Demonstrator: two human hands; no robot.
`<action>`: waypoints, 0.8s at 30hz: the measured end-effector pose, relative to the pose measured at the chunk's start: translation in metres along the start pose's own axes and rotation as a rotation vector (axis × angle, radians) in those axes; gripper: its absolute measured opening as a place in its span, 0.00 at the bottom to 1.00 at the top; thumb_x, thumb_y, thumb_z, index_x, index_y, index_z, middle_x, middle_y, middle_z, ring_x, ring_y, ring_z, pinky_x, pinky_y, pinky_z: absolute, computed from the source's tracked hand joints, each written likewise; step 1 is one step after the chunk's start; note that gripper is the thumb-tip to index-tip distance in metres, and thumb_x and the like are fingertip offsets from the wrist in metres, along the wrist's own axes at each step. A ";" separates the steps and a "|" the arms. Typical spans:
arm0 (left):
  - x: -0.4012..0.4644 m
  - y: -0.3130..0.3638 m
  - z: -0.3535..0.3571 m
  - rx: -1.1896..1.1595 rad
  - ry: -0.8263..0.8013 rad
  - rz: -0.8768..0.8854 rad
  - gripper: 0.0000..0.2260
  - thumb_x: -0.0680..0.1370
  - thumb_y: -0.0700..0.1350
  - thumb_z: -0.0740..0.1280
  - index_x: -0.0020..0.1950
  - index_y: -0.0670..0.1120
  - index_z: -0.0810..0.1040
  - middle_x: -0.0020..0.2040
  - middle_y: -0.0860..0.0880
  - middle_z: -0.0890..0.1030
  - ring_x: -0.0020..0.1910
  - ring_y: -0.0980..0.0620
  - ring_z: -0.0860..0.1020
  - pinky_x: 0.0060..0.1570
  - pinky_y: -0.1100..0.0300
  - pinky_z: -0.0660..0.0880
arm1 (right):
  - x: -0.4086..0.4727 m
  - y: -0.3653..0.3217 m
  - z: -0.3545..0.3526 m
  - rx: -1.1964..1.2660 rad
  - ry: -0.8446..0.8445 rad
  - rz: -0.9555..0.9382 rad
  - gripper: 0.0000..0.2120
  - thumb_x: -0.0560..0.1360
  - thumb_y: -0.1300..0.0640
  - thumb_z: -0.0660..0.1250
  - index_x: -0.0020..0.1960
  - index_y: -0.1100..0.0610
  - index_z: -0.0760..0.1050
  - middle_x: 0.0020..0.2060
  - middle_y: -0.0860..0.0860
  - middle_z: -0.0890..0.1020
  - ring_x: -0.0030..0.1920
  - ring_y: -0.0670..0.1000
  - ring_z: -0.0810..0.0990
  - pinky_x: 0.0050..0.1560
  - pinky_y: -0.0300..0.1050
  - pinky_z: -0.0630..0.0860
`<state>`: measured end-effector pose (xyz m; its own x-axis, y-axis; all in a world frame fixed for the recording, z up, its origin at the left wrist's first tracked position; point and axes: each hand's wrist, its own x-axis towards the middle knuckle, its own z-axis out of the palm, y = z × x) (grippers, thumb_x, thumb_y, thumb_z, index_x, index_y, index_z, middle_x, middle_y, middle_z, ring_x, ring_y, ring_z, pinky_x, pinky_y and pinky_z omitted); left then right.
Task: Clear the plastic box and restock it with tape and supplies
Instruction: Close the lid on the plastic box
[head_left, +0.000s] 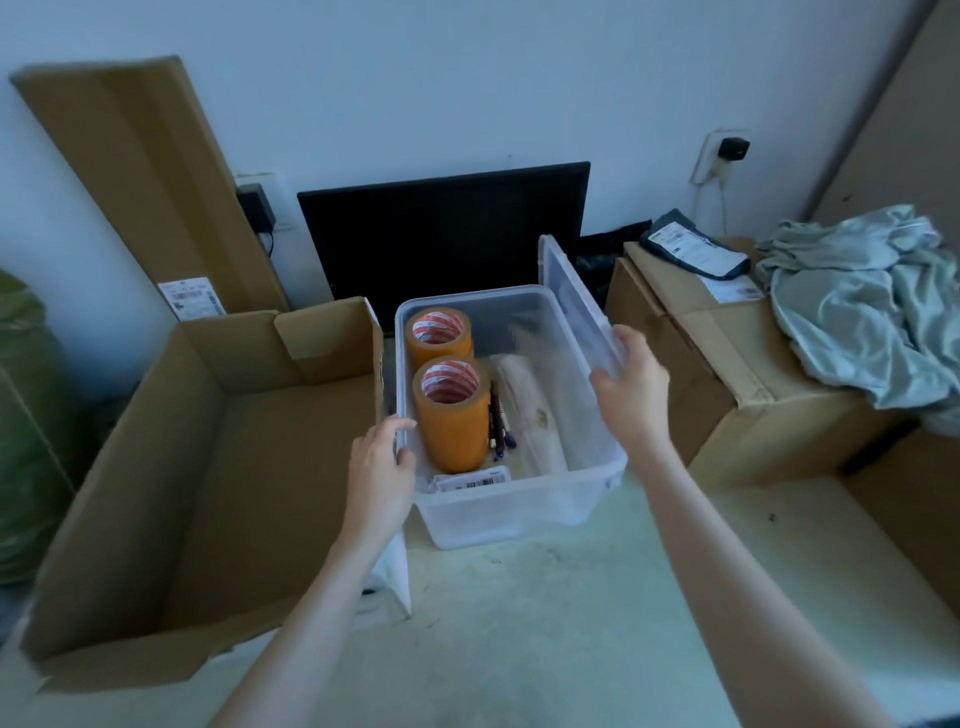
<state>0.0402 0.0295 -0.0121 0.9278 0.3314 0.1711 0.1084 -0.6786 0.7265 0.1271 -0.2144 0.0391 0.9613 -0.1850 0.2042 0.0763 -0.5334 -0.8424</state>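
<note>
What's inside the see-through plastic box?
In the plastic box: two stacks of orange tape rolls, some pens, a whitish wrapped bundle and a barcode label. Whatever lies under the tape and bundle is hidden.

A clear plastic box (519, 514) sat on the floor (519, 623), holding two stacks of orange tape rolls (451, 410), pens (497, 421) and labels (470, 480). The left hand (382, 467) gripped its left rim; the right hand (631, 387) held the tilted clear lid (576, 296) above its right side.
</note>
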 end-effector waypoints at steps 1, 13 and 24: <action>0.000 0.001 -0.002 -0.023 -0.009 -0.016 0.15 0.79 0.36 0.60 0.64 0.47 0.74 0.60 0.51 0.75 0.60 0.53 0.68 0.56 0.61 0.65 | -0.009 0.004 0.005 0.052 0.006 -0.016 0.25 0.75 0.65 0.63 0.71 0.56 0.66 0.63 0.50 0.76 0.56 0.40 0.77 0.57 0.35 0.74; -0.004 -0.002 -0.004 -0.099 -0.031 -0.082 0.15 0.81 0.40 0.59 0.66 0.49 0.73 0.62 0.49 0.75 0.60 0.55 0.71 0.57 0.62 0.67 | -0.024 0.026 0.015 0.047 0.038 0.095 0.20 0.80 0.66 0.55 0.70 0.56 0.70 0.44 0.56 0.82 0.38 0.53 0.76 0.39 0.43 0.70; 0.011 0.003 -0.018 -0.484 -0.048 -0.295 0.16 0.83 0.50 0.53 0.68 0.48 0.72 0.63 0.50 0.77 0.60 0.54 0.75 0.60 0.60 0.70 | -0.043 0.005 0.032 -0.200 0.176 -0.425 0.25 0.70 0.77 0.60 0.64 0.64 0.74 0.59 0.59 0.81 0.59 0.60 0.80 0.54 0.62 0.78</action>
<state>0.0444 0.0431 0.0038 0.8994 0.4238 -0.1070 0.1997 -0.1806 0.9631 0.0943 -0.1824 0.0098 0.7959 -0.0444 0.6038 0.3825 -0.7362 -0.5584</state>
